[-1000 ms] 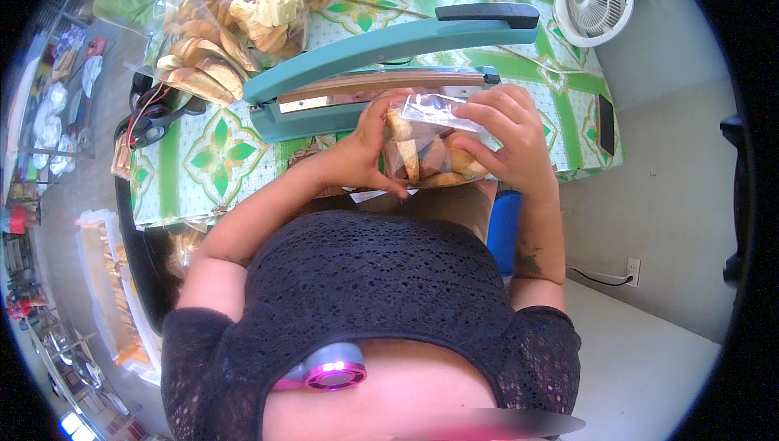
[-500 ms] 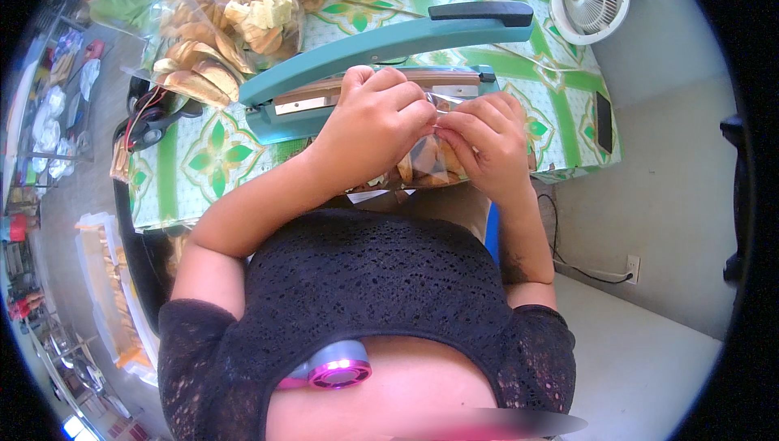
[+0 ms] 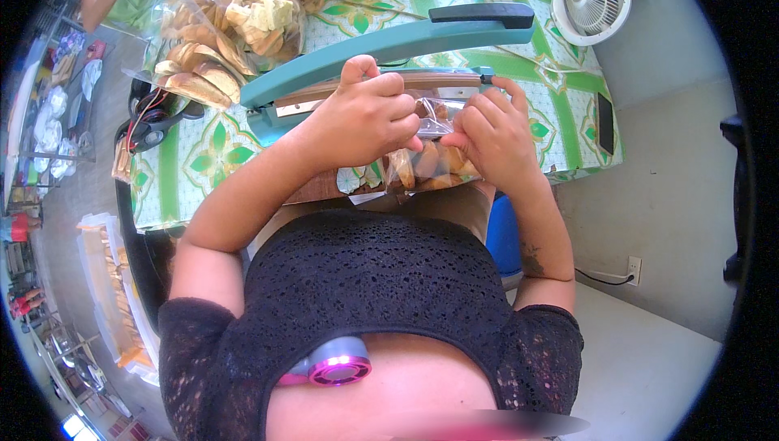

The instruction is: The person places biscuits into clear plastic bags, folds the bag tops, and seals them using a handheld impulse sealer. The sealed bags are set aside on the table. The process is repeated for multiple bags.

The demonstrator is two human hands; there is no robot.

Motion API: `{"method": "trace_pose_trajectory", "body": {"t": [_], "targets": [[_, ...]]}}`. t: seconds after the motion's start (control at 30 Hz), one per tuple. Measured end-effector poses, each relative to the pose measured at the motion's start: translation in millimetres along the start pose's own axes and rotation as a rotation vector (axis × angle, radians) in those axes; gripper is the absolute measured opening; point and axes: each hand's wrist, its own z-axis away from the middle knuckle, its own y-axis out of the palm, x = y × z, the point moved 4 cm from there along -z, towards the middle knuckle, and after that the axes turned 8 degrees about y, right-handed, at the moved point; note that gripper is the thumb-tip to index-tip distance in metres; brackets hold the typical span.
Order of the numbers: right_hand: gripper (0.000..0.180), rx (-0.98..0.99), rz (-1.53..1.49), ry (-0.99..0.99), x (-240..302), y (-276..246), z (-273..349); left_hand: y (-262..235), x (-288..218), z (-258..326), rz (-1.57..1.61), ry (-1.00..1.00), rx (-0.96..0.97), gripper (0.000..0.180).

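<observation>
A clear plastic bag of bread slices [image 3: 430, 167] is at the near edge of the table, in front of my body. Its crinkled top stretches between my hands. At the left side of that top is my left hand [image 3: 365, 116], its fingers curled in on the plastic; the index finger is bent up, and its fingertips are partly hidden. My right hand [image 3: 493, 129] pinches the right side of the bag's top between thumb and fingers. Just beyond both hands stands a teal bag sealer [image 3: 357, 45] with a black handle, its long arm raised above the brown sealing bar.
Large clear bags of bread [image 3: 211, 60] stand at the far left, a person in green behind them. A white fan [image 3: 591, 1] and a black phone [image 3: 604, 123] are on the right. Black cable-trailing equipment [image 3: 154, 120] lies at the table's left edge. A blue stool [image 3: 503, 234] shows below.
My hands have drawn apart, the left one to the left and the right slightly right, showing more of the bag's top. The person at the far left now holds up something bread-like.
</observation>
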Motion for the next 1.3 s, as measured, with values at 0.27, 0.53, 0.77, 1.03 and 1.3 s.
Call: {"method": "trace_pose_trajectory", "body": {"t": [0.27, 0.53, 0.77, 1.03, 1.3], "targets": [[0.031, 0.01, 0.036, -0.097, -6, 0, 5, -2, 4, 3, 0.029, 0.039, -0.049, 0.023], [0.025, -0.049, -0.161, -0.032, -8, 1, 7, -7, 5, 10, 0.071, -0.132, -0.084, 0.022], [0.018, 0.03, -0.15, 0.219, -4, -6, 12, -10, 11, 30, 0.428, -0.426, 0.2, 0.017], [0.033, 0.295, -0.787, 0.916, -26, -9, 48, 7, -5, 49, 1.824, -1.024, -0.011, 0.029], [0.055, 0.155, -1.574, 0.948, -22, 2, 58, 9, -17, 42, 2.403, -0.78, -0.066, 0.061]]}}
